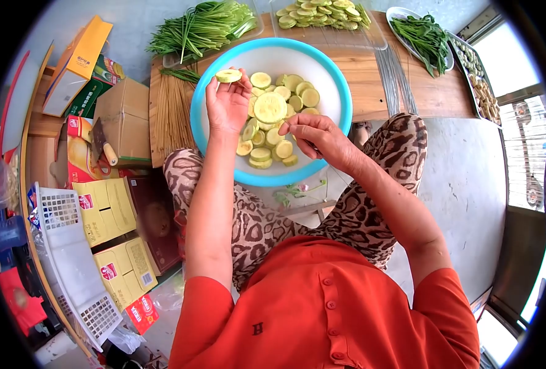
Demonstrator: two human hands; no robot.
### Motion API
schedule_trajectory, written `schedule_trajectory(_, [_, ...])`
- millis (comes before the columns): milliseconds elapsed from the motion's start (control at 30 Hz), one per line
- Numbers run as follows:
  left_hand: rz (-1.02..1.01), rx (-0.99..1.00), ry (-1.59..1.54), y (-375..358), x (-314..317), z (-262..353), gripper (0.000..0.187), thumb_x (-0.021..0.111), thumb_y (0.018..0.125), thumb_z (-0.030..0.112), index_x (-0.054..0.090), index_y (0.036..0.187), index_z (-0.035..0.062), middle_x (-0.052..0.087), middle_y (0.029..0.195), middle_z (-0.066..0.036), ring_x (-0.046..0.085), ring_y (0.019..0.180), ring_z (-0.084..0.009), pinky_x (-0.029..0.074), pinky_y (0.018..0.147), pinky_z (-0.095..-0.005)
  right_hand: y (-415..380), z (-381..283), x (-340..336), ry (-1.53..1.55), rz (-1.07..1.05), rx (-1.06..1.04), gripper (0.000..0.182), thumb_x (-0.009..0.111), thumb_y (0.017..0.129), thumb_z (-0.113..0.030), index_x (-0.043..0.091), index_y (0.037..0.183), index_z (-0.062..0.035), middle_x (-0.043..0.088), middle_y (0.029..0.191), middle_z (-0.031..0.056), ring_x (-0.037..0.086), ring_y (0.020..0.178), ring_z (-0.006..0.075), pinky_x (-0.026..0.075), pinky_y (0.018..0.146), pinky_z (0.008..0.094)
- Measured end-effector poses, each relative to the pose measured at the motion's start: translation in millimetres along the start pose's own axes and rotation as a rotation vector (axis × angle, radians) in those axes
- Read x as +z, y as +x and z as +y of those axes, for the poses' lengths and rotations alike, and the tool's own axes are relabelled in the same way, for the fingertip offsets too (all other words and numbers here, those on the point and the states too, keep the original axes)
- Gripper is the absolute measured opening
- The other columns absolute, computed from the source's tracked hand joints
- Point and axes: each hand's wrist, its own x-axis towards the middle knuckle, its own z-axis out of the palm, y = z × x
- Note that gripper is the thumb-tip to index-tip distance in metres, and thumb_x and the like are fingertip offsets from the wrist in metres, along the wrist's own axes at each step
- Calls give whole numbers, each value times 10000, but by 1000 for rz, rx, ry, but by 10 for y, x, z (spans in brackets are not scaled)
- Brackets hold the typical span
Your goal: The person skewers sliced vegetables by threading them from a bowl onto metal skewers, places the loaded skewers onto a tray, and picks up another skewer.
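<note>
My left hand [230, 101] is raised over the left side of a white basin with a blue rim [345, 92]. Its fingers hold a zucchini slice [228, 75] at their tips. Over the basin's right side, my right hand [322, 138] is closed in a pinch; whatever lies between the fingertips is too small to make out. Beneath both hands, many round zucchini slices [270, 107] are heaped in the basin, pale with green edges.
Thin wooden sticks [173, 120] lie left of the basin, metal skewers [396, 83] to its right. Behind are green stalks [208, 27], a tray of zucchini slices [319, 13] and a plate of leafy greens [423, 40]. A knife [105, 144] rests by cartons [122, 117].
</note>
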Motion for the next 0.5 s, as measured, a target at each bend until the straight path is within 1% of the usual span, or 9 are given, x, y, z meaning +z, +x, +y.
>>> schedule_trajectory(33, [-30, -11, 0, 0, -4, -3, 475, 543, 892, 319, 503, 1172, -64, 534, 1154, -205, 565, 951, -267, 487, 877, -368, 1, -1, -2, -2, 1, 1, 204, 454, 957, -196, 613, 986, -72, 379, 521, -52, 327, 439, 42, 230, 431, 214])
schedule_trajectory(500, [-65, 3, 34, -43, 21, -18, 478, 546, 881, 316, 507, 1180, -55, 540, 1162, -200, 565, 956, -262, 480, 879, -371, 6, -14, 13, -14, -10, 11, 207, 450, 964, -195, 611, 1015, -74, 379, 531, -54, 330, 441, 41, 228, 425, 214])
